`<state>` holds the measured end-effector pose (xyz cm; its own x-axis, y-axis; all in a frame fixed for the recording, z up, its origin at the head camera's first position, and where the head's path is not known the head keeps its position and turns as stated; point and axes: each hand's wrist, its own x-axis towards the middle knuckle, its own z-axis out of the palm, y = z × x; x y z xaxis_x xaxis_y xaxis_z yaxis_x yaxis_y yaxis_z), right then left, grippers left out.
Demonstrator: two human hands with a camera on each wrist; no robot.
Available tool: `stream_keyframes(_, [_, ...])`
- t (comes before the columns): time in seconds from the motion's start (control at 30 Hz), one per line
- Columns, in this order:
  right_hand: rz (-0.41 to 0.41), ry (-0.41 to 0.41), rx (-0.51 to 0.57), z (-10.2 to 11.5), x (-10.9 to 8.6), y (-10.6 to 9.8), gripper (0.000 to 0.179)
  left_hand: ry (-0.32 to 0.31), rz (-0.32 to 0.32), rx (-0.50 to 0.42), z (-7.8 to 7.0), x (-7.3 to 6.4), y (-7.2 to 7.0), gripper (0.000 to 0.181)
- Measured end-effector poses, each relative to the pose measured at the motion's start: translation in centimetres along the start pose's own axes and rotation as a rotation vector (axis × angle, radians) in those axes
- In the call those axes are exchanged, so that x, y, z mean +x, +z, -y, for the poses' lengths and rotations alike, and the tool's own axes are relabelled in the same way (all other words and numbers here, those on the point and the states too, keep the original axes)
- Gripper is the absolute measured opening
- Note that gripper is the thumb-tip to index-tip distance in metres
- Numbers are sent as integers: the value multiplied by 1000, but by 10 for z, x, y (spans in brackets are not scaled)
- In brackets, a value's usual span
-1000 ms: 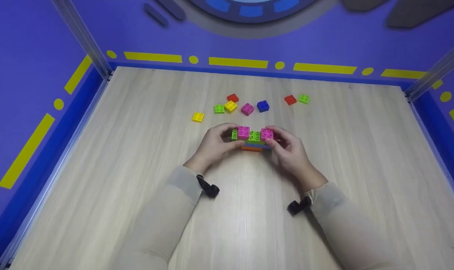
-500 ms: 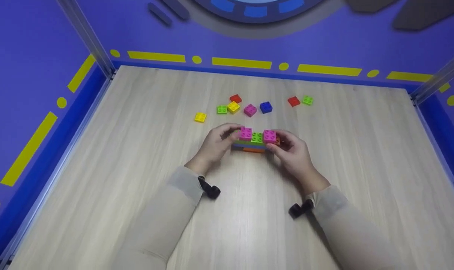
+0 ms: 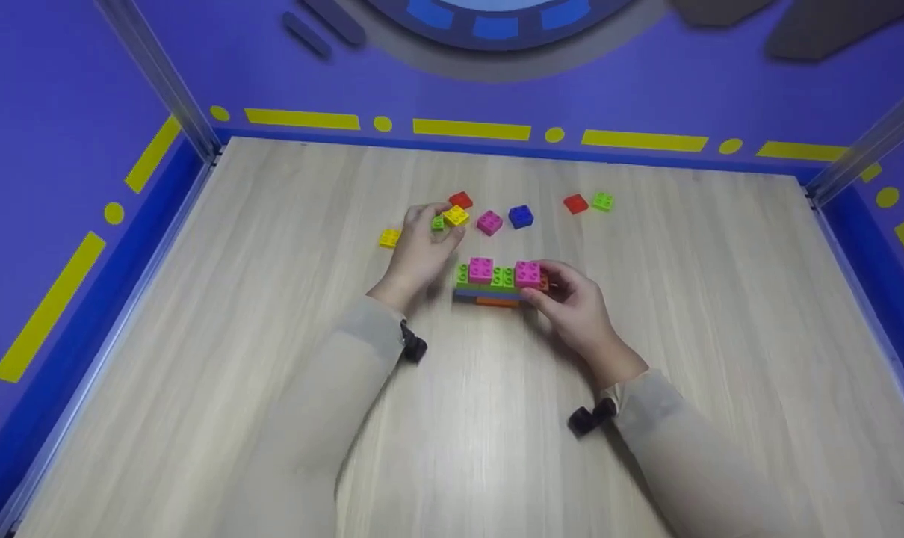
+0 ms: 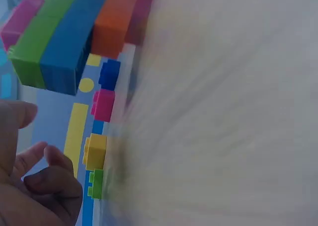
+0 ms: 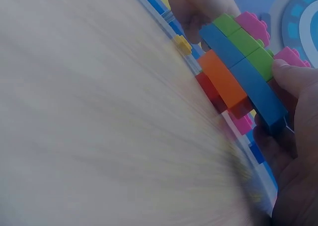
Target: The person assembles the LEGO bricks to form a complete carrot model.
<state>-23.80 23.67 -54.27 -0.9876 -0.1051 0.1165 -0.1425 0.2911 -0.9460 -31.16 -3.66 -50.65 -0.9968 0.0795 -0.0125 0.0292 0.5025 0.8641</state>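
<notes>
My right hand grips the right end of a structure of stacked toy bricks. Two pink bricks top its green layer, over blue bricks and an orange brick; a red brick shows lowest in the right wrist view. My left hand is away from the structure, thumb and fingers spread beside a loose yellow brick and a green brick. In the left wrist view those fingers hold nothing. A second yellow brick is partly covered by the left hand.
Farther back on the wooden table lie a red brick, a pink brick and a dark blue brick. Another red brick and a green one sit to the right. Blue walls enclose the table.
My left hand has let go of the structure's left end and moved forward and left to the loose yellow and green bricks. The right hand keeps its grip on the structure.
</notes>
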Motion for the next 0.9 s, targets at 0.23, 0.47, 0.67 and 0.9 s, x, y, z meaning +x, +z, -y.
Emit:
stream_keyframes(0.23, [14,11,12,-2,-1,1,52,-103,-36,138,-8,21,7,60])
stream_keyframes(0.47, [9,4,26,0,2,-1,52,-127,-20,236,-20,37,15,65])
stream_keyframes(0.67, [21,-5,20,0,2,0,51,-121,4,329,-22,40,17,53])
stream_keyframes(0.9, [10,-29,22,0,1,2,47,-97,-7,277,-22,35,14,48])
